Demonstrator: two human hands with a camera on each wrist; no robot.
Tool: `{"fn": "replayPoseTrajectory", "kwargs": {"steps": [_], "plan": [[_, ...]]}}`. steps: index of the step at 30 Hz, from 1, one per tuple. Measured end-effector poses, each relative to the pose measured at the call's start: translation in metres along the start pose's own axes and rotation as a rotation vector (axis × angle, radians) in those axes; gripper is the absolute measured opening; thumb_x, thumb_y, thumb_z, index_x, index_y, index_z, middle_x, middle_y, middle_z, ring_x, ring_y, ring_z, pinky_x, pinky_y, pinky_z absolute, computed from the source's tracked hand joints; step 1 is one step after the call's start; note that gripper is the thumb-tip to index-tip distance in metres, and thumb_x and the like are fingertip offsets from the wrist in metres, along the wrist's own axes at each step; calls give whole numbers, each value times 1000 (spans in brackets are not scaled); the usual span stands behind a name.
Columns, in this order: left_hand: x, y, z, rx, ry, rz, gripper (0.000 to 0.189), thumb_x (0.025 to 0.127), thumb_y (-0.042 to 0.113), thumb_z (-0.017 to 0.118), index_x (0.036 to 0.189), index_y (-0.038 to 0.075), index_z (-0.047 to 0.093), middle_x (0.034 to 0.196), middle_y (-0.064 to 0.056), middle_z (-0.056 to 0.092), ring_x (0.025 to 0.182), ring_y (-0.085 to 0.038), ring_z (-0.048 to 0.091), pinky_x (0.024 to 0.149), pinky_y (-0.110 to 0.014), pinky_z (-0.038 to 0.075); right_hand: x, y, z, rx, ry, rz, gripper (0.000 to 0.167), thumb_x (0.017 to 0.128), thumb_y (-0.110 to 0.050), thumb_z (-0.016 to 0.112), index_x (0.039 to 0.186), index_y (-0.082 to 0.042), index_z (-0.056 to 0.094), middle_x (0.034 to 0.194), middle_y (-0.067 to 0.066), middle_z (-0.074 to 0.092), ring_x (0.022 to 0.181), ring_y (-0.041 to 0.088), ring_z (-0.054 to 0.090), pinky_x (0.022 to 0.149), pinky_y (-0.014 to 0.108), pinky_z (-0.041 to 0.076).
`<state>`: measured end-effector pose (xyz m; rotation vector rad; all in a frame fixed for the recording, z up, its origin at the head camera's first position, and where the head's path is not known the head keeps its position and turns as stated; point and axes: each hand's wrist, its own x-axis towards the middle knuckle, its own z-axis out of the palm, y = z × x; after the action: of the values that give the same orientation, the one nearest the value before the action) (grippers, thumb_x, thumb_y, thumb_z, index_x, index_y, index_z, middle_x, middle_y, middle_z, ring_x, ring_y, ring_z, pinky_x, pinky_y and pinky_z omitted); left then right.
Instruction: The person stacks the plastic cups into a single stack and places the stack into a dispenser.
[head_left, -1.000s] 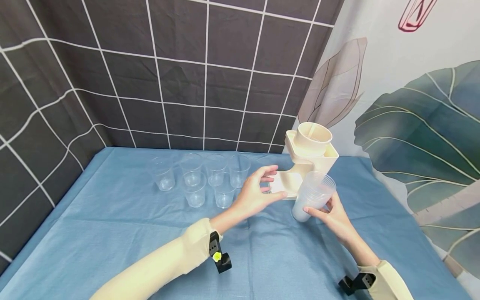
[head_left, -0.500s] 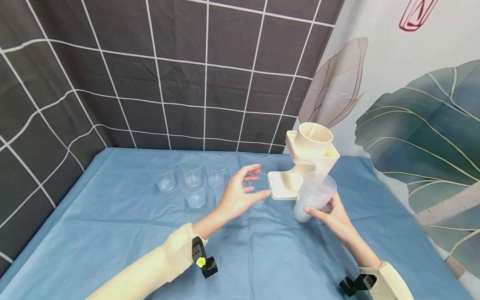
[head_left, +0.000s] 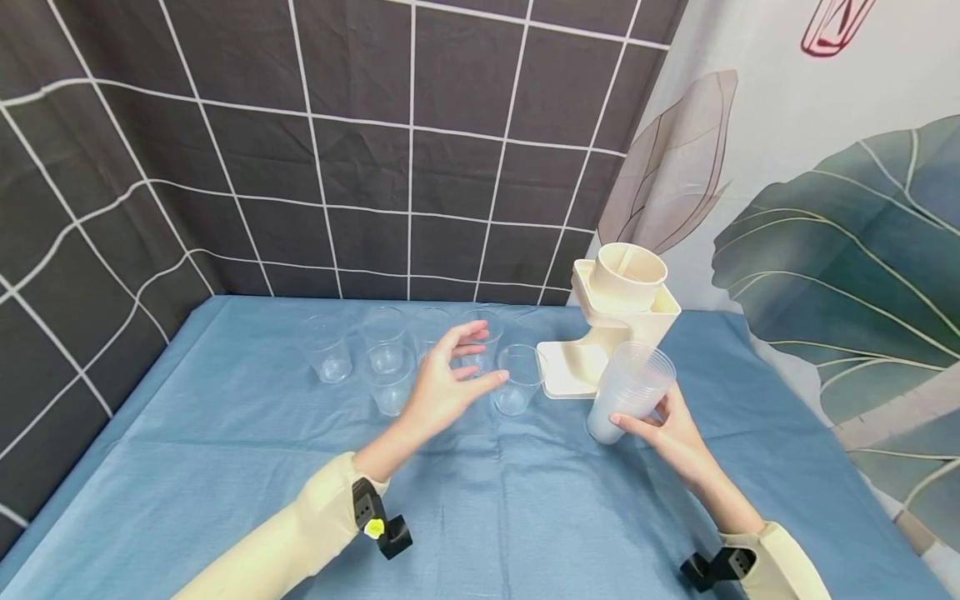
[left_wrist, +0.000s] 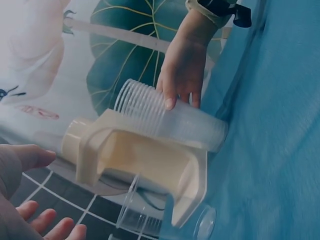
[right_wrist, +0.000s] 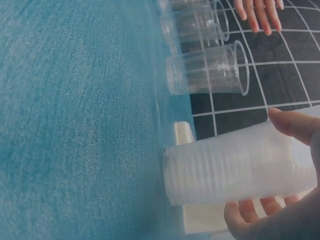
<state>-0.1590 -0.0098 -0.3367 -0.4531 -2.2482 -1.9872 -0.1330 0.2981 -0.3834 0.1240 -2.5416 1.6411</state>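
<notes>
My right hand (head_left: 667,429) grips a stack of clear plastic cups (head_left: 632,392), tilted, its lower end at the cloth in front of a cream plastic stand (head_left: 573,371). The right wrist view shows the thumb and fingers curled around the stack (right_wrist: 230,165). My left hand (head_left: 442,379) is in the air with fingers spread and holds nothing. A single clear cup (head_left: 517,379) stands upright just right of the left hand, near the stand's base. The left hand partly hides some of the other cups.
Several clear cups stand upright in two rows, among them a cup (head_left: 328,354) at the far left and a front cup (head_left: 391,383). The stand has a round open tube (head_left: 628,265) on top. Blue cloth (head_left: 247,483) covers the table, with a dark grid curtain (head_left: 360,167) behind.
My left hand has moved left, away from the stand, and the single cup near the base now shows plainly. The right hand with the cup stack has stayed in place.
</notes>
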Motion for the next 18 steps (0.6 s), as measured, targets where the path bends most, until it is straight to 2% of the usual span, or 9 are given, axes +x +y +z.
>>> {"fn": "replayPoseTrajectory", "kwargs": {"steps": [12,18], "plan": [[-6,-2,-24,53,58,54,64,78,8,78,135,10,50,131,-11,58,119,-27,58,98,-47,50,-1,-3,-1,-16,-3,30,82,82,-5,73,144,-5,19,126,-6,41,108,-8,46,83,7,46],[-11,-4,-37,50,91,54,65,76,6,79,135,12,51,130,-11,58,119,-30,58,98,-47,50,-1,-3,-1,-25,-1,39,83,83,-6,73,145,-6,17,128,-2,40,108,-8,46,83,6,45]]}}
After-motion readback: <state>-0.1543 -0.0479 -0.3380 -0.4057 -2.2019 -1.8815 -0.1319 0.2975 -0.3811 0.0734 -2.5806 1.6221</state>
